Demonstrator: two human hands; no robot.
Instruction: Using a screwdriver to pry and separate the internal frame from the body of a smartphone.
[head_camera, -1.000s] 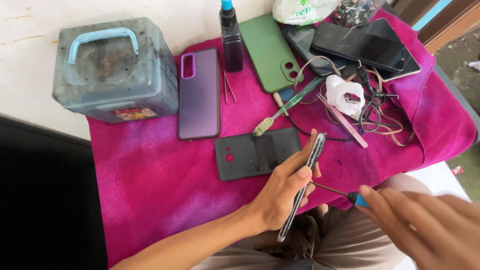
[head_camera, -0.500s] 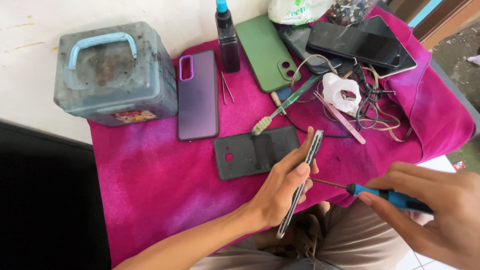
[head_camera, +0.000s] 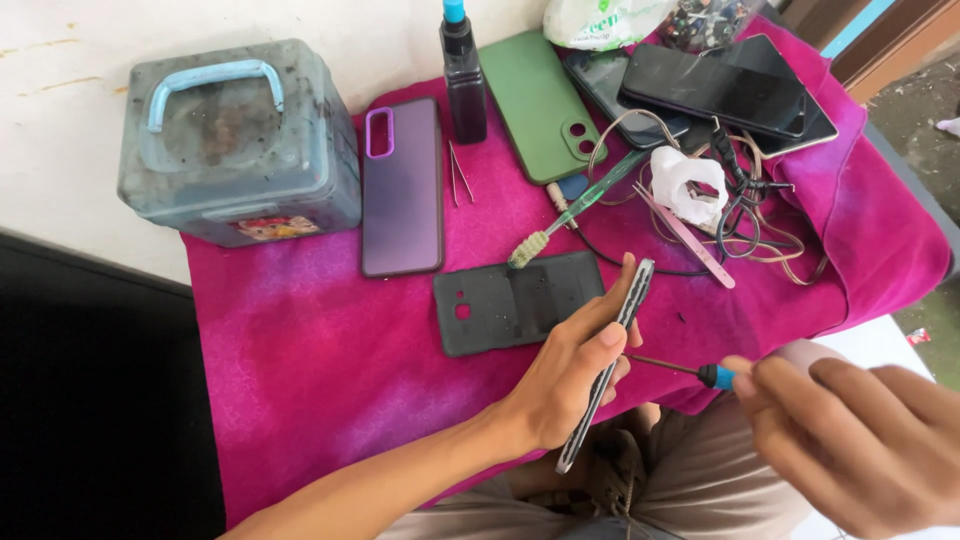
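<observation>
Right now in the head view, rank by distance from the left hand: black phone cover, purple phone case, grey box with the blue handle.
1. Black phone cover: just left of the left hand, on the pink cloth.
2. Purple phone case: farther up-left.
3. Grey box: farthest, at the far left corner.

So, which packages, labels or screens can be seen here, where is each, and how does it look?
Sticker label: front of the grey-blue box, far left; small, red and yellow picture.
Plastic bag: top edge, centre; white, crumpled, green print.
Phone screens: top right on the pink cloth; dark, blank, stacked rectangles.
Phone in left hand: seen edge-on; screen not visible.
</observation>
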